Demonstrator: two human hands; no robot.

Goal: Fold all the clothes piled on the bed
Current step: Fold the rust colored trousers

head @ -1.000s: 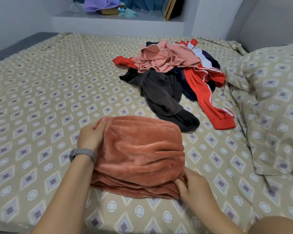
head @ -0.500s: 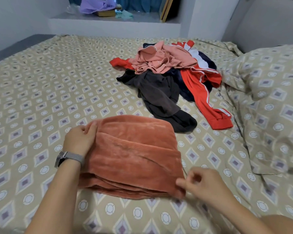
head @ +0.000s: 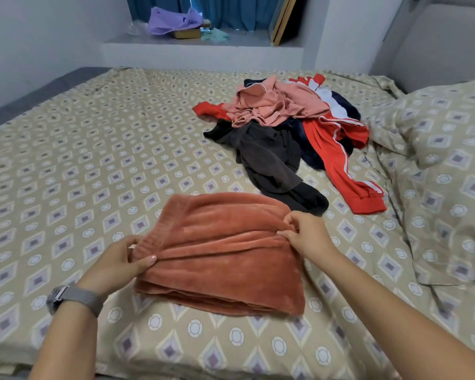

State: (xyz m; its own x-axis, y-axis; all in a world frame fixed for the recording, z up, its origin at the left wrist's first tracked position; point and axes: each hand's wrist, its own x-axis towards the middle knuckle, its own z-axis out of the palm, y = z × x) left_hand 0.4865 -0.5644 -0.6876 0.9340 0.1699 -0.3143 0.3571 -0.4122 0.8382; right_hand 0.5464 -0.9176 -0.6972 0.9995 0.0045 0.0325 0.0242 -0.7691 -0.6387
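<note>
1. A large pillow (head: 447,149) in a beige case with a diamond-and-circle print lies on the right.
2. A white window ledge (head: 203,50) runs along the far wall.
3. On the ledge sits a crumpled lilac plastic bag (head: 173,21), touching a flat tan box (head: 186,33).
4. Teal curtains (head: 231,10) hang behind.
5. A wood-framed panel (head: 283,19) leans at the ledge's right end.
6. A grey padded headboard (head: 444,45) stands at far right.

Pale walls (head: 39,37); blue curtain (head: 231,9) above window ledge (head: 203,48); grey headboard (head: 436,45) at right.
</note>
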